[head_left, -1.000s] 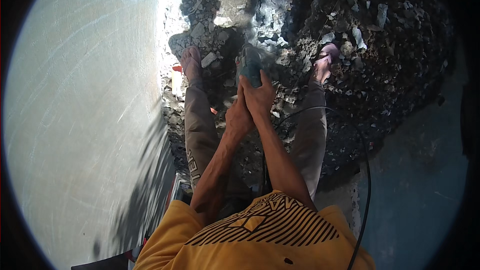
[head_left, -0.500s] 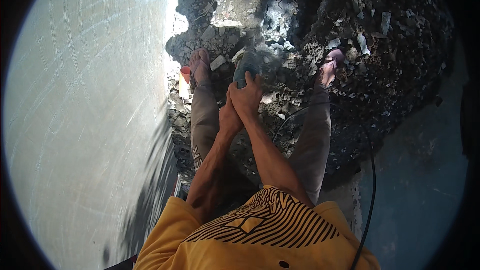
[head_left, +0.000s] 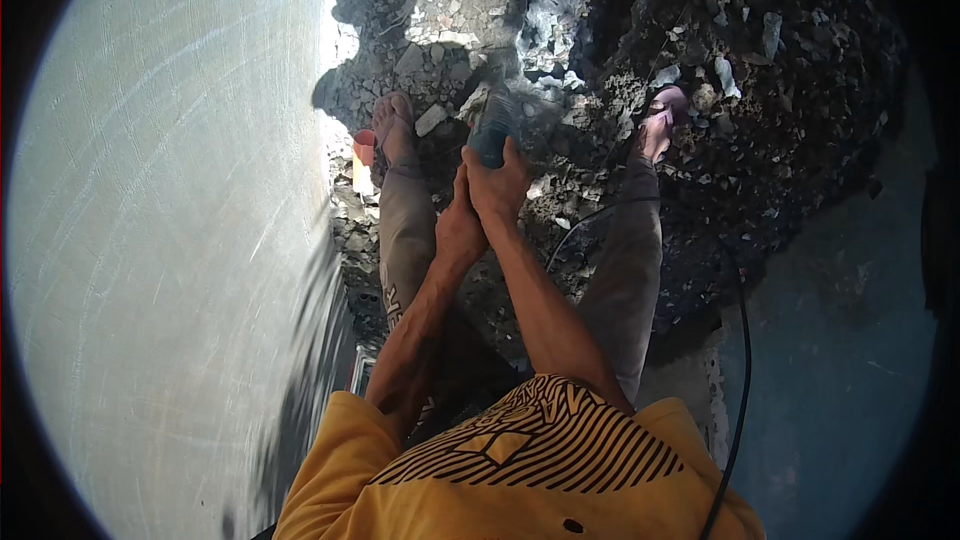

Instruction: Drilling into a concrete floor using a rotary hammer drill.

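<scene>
Both hands close together on one power tool (head_left: pixel 497 130), a teal-grey body held out in front of the person and pointed down at the rubble (head_left: pixel 590 140). The right hand (head_left: pixel 497 185) wraps the tool's rear from above, fingers curled tight round it. The left hand (head_left: pixel 458 230) sits just behind and against the right one, pressed to its wrist side; its fingers look folded in, but whether they touch the tool itself I cannot tell, since the right hand hides them.

The tool hangs between the person's feet, nearer the left foot (head_left: pixel 392 130), which stands bare in a sandal among broken chunks. The right foot (head_left: pixel 660 125) is planted well apart on the dark heap of debris. The tool's working end is blurred and lost against the grey stones, so its tip cannot be made out.

A black cord (head_left: pixel 735 340) loops from behind the right leg and runs down along the right side of the frame. A pale smooth wall (head_left: pixel 170 240) fills the left side, and a small orange object (head_left: pixel 362 155) lies just beside the left foot. The person's yellow shirt (head_left: pixel 520 470) fills the lower edge.
</scene>
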{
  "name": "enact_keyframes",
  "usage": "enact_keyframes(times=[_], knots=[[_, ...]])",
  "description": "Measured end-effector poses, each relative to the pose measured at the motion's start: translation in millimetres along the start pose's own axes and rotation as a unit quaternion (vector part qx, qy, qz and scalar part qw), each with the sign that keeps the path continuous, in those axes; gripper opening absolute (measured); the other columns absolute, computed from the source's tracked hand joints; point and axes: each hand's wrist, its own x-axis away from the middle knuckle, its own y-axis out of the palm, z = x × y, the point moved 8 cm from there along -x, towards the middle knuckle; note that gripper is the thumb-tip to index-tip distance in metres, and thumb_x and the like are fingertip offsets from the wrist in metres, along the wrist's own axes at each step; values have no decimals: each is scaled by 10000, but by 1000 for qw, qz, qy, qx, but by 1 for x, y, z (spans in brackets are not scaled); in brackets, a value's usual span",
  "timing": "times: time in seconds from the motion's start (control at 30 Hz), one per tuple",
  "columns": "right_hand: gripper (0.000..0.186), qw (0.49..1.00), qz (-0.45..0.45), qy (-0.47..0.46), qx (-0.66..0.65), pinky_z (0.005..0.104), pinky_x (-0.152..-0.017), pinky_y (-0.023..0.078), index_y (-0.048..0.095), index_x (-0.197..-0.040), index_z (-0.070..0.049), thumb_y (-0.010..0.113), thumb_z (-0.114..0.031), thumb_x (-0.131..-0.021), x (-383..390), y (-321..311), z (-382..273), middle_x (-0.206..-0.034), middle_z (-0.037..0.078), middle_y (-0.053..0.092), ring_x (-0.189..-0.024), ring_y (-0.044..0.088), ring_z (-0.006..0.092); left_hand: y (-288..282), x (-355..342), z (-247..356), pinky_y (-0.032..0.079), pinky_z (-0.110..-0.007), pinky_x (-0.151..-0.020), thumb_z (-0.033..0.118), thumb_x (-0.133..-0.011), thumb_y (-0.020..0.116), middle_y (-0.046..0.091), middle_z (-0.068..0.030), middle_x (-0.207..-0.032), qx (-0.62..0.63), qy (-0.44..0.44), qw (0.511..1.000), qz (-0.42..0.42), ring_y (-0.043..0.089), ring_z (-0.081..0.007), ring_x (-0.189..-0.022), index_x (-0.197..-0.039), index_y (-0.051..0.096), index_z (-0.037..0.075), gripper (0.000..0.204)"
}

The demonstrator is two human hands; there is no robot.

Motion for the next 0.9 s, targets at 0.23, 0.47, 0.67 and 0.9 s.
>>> enact_keyframes(times=[0.23,0.47,0.67,0.9], knots=[[880,991,-58,105,-63,452,-1011,488,427,-1463,-18,745,-373,-723,-17,4,-4,-1317,308,544,-1194,581,423,-10,-17,11,534,-490,-777,315,-781,782,690,-267,-1008,-10,-76,997,-29,679,-454,-913,-1530,201,144,963],[845,984,-64,132,-105,407,-965,494,428,-1472,-26,744,-279,-731,-28,-8,4,-1371,256,547,-1209,589,345,0,-24,22,536,-508,-744,306,-783,772,696,-256,-959,-55,-54,996,-36,691,-442,-884,-1528,207,126,953],[813,968,-85,160,-175,399,-967,493,466,-1455,-45,751,-275,-730,-33,-17,16,-1357,243,562,-1202,593,340,21,-24,20,537,-506,-711,284,-800,751,688,-266,-978,-91,-59,993,-38,690,-452,-842,-1534,193,114,938],[806,982,-76,124,-117,388,-968,497,478,-1447,-51,744,-301,-728,-38,-17,30,-1338,244,577,-1197,601,330,28,-20,18,536,-500,-714,261,-790,762,685,-273,-991,-83,-41,995,-23,689,-437,-860,-1534,207,112,940]])
